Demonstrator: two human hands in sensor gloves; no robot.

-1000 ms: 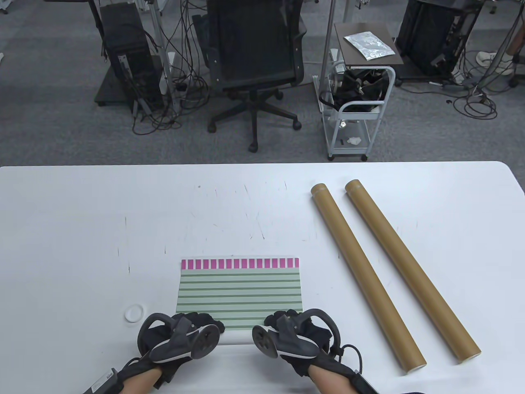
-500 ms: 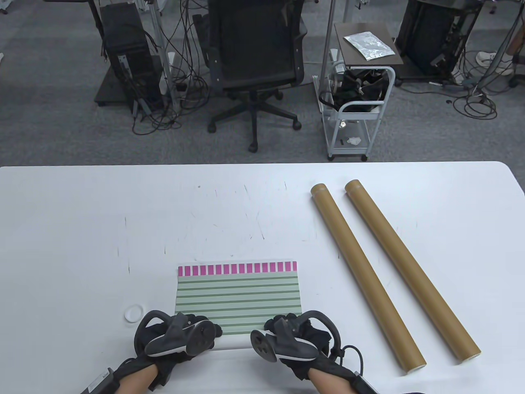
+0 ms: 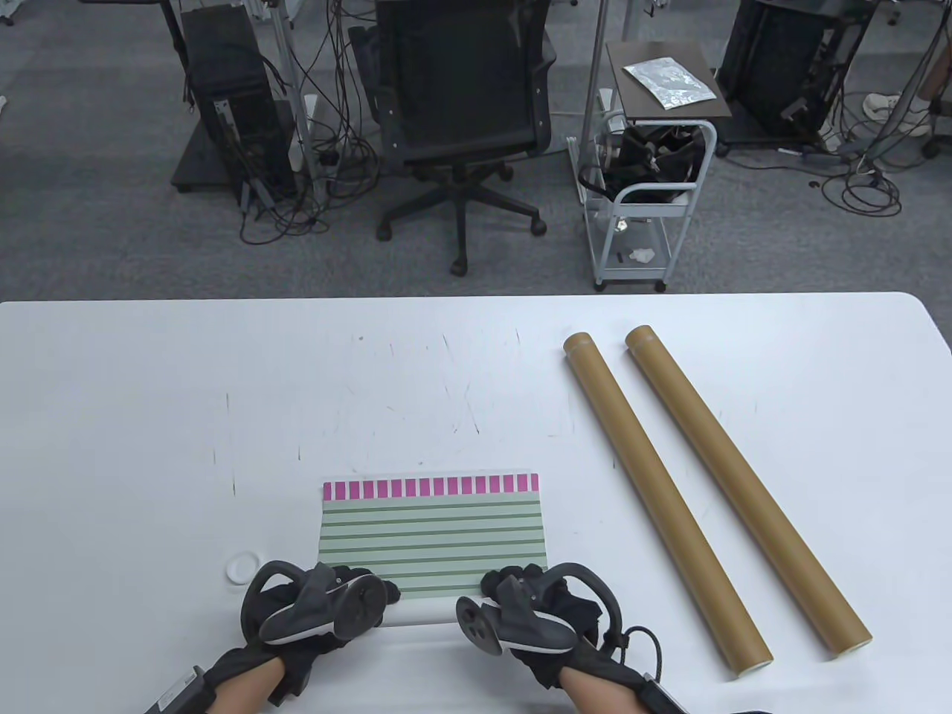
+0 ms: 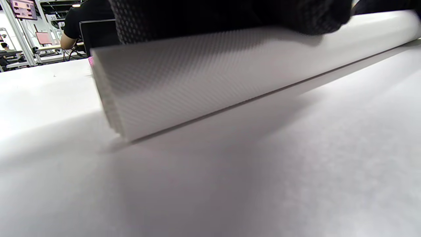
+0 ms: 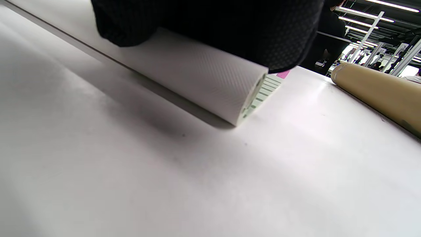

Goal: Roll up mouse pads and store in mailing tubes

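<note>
We press the mouse pad point(image 3: 431, 539) roll under curled fingers of the left hand point(image 3: 312, 606) and right hand point(image 3: 532, 606) at the tabletop's near edge, roll axis left-right, flat part lying ahead, tubes point(image 3: 666, 502) rightward.

- This is an office or a lab room.
- A black office chair point(image 3: 462, 111) stands on grey carpet point(image 3: 97, 238) at 12 o'clock.
- Computer towers point(image 3: 227, 97) and tangled cables point(image 3: 327, 171) sit at 11 o'clock.
- A small cart point(image 3: 643, 201) is at 1 o'clock.
</note>
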